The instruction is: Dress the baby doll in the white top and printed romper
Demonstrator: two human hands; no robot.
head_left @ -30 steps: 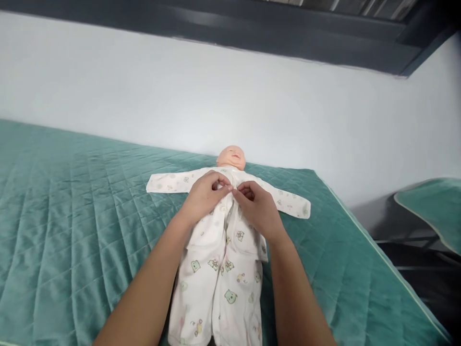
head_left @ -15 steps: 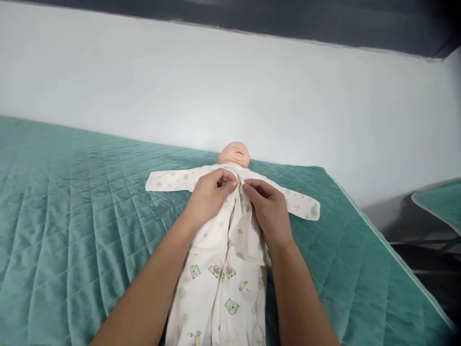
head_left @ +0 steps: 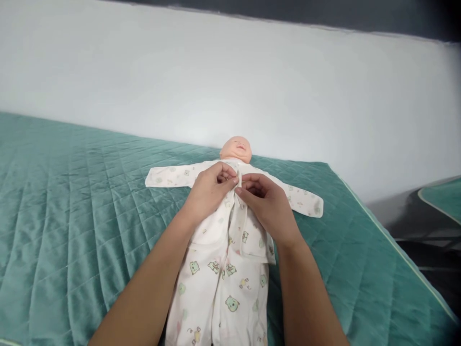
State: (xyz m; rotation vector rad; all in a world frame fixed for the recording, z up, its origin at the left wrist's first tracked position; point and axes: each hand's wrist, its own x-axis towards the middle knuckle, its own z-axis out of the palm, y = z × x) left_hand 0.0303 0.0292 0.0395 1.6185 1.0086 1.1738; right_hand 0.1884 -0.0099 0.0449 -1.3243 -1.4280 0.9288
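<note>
A baby doll [head_left: 236, 149] lies on its back, its head toward the wall and its sleeves spread to both sides. It wears a white printed baby shirt [head_left: 209, 230] over white trousers [head_left: 232, 302] with green bear prints. My left hand [head_left: 213, 187] pinches the shirt's front edge at the chest between thumb and fingers. Close against it, my right hand [head_left: 264, 197] grips the opposite front edge, thumb below and fingers above. Below my hands the right front panel hangs loose over the trousers. Any fastener between the fingertips is too small to make out.
A green quilted cover [head_left: 90, 216] lies under the doll, its pale-piped edge running down the right side. Behind it rises a white wall [head_left: 180, 81]. Another green-covered surface [head_left: 442, 197] stands at the far right, past a dark gap.
My right thumb has moved left and down along the shirt's edge, while my left hand keeps its pinch. The right front panel has shifted slightly rightward. The view has tilted slightly.
</note>
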